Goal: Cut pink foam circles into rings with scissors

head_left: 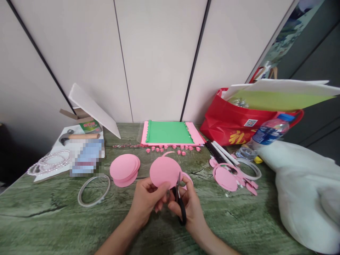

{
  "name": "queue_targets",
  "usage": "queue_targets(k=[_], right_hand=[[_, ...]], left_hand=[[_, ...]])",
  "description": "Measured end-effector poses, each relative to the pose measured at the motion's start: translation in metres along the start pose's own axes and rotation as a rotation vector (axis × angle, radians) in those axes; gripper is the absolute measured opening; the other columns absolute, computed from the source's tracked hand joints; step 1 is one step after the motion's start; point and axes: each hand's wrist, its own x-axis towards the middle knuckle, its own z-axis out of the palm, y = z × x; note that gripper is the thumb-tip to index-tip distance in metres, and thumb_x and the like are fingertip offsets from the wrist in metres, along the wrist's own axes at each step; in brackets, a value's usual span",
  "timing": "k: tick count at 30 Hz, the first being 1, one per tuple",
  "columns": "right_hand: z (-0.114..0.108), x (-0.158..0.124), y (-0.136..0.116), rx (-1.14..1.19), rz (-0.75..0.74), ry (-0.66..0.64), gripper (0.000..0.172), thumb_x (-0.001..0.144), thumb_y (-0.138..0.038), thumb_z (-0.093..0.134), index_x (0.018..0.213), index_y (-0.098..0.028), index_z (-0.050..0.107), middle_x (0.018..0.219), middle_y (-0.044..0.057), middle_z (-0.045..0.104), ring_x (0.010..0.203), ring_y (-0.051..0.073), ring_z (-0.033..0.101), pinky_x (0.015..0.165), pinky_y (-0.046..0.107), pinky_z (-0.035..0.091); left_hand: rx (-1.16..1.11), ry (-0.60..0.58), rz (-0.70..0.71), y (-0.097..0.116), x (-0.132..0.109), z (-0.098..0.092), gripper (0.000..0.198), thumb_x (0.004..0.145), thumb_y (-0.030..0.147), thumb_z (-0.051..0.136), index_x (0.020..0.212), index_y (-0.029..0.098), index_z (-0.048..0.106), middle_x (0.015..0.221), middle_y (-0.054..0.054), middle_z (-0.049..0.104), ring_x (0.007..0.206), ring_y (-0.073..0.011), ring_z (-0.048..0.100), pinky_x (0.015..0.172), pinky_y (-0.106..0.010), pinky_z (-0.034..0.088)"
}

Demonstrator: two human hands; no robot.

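Note:
A pink paper circle [164, 170] is pinched in my left hand [148, 198], thumb on its front near the lower edge. My right hand [190, 205] grips a pair of scissors [181, 209] with black handles. The blades point up along the right edge of the circle. From the circle's top a thin curled paper strip [168, 153] sticks out, and more pink paper [189, 180] shows behind the scissors. To the left lies a stack of pink paper circles [124, 168]. Pink paper scraps and rings [225, 178] lie to the right.
Green and pink paper sheets [170, 132] lie at the back, with several small pink rolls [182, 153] before them. Tape rolls [94, 203] flank both sides. At left are a hammer [85, 136] and beads [50, 162]; at right, a red bag [225, 120], bottle [271, 132] and white plush [305, 191].

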Motion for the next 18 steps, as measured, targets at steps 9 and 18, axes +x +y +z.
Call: queue_targets(k=[9, 18], right_hand=[[0.0000, -0.0005, -0.0002, -0.001, 0.051, 0.035, 0.072, 0.057, -0.036, 0.080, 0.110, -0.028, 0.032, 0.057, -0.008, 0.053, 0.050, 0.013, 0.049, 0.048, 0.021, 0.033], [0.0039, -0.0006, -0.0072, -0.024, 0.051, 0.057, 0.068, 0.056, -0.032, 0.080, 0.106, -0.025, 0.035, 0.052, -0.010, 0.052, 0.044, 0.008, 0.041, 0.044, 0.017, 0.031]], left_hand=[[0.006, 0.013, 0.001, 0.0018, 0.0014, -0.0012, 0.028, 0.065, 0.035, 0.067, 0.054, 0.013, 0.054, 0.038, 0.005, 0.049, 0.026, -0.0026, 0.035, 0.027, -0.013, 0.024], [0.021, 0.040, 0.019, 0.0032, 0.0022, -0.0027, 0.028, 0.065, 0.036, 0.068, 0.056, 0.013, 0.055, 0.037, 0.005, 0.047, 0.028, -0.0023, 0.033, 0.028, -0.014, 0.021]])
